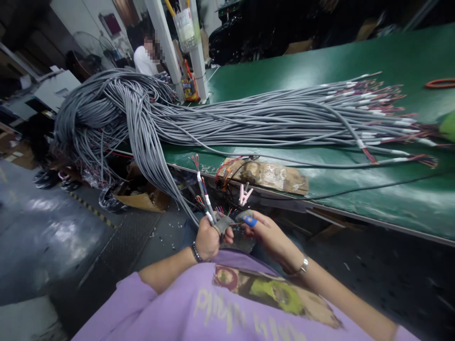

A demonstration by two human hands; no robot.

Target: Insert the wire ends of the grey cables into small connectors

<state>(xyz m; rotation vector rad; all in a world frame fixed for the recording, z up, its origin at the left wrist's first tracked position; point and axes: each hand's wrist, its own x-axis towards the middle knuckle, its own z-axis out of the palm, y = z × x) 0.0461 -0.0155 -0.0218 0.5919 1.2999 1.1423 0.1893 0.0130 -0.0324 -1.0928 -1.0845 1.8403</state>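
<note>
My left hand (208, 239) is closed around a few grey cables (208, 203) in front of my body. Their ends point up, with white bands and thin coloured wires fanning out. A grey covering wraps my left thumb. Close to its right, my right hand (265, 232) is pinched on a thin brownish wire (235, 223) that runs between the two hands. Grey and blue wrapping covers a finger or thumb of this hand. From the left hand, the cables lead back to a thick grey cable bundle (145, 128) hanging over the table edge.
On the green table (355, 199) lies a long row of grey cables (266, 118) with bared ends at right. A taped wooden block (280, 177) and a pink clip (244, 194) sit at its near edge. Below is a cardboard box (145, 196). Another person (144, 59) is behind.
</note>
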